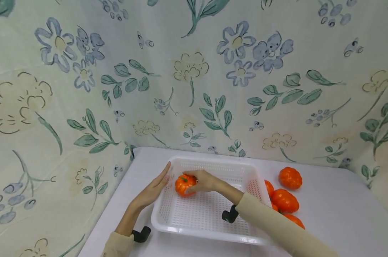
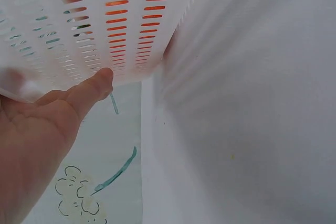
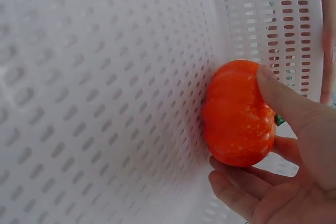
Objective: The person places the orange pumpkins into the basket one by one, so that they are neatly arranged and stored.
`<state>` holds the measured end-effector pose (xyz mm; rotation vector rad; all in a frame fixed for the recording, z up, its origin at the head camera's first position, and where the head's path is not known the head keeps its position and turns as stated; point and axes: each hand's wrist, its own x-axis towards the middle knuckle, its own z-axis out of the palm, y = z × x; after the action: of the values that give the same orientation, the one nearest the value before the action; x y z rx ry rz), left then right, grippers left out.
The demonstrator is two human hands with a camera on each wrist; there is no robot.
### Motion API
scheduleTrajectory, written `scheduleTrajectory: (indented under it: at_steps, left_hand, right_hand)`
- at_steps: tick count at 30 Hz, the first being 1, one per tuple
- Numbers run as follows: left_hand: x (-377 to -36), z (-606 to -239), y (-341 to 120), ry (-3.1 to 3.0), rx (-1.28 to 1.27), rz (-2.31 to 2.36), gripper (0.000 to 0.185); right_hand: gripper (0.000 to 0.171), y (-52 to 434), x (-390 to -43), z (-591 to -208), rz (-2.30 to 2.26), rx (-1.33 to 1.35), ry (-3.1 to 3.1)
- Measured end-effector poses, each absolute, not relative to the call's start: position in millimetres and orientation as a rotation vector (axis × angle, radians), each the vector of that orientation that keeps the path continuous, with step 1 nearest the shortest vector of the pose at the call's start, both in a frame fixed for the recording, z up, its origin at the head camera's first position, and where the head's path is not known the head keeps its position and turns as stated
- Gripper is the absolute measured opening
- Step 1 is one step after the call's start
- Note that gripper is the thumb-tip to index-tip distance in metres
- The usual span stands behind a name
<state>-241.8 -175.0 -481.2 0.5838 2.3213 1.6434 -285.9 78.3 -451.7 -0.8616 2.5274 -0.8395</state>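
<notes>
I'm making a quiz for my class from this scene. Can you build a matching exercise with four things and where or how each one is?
Things:
1. right hand
2. left hand
3. white basket
4. loose pumpkins

States:
A. on the table, right of the basket
B. flat against the basket's outer wall
C. holds a small orange pumpkin
D. holds one pumpkin inside

Pairs: 1-C, 2-B, 3-D, 4-A
</notes>
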Motion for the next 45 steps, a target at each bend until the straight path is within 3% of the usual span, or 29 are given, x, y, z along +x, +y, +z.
scheduleTrajectory:
  at_steps: [8, 15, 26, 45]
  left_hand:
    - [-240.5, -478.0, -174.5, 2.336, 0.584, 1.642, 0.06]
    - [-239.5, -476.6, -171.7, 2.333, 0.554, 1.637, 0.06]
    - [-238.7, -477.1, -173.8, 2.352, 0.516, 1.623, 0.06]
    - [-240.7, -477.8, -172.1, 2.349, 0.508, 1.614, 0.06]
  right_hand:
    - [0.088, 77.4, -288.8, -435.9, -0.678, -0.823, 2.535]
    - [0.094, 95.0, -282.3, -399.7, -0.677, -0.783, 2.501]
    - [0.082, 177.4, -255.4, -347.8, -0.794, -0.818, 2.673]
    - [0.077, 333.3, -204.1, -395.6, -0.997, -0.349, 2.995]
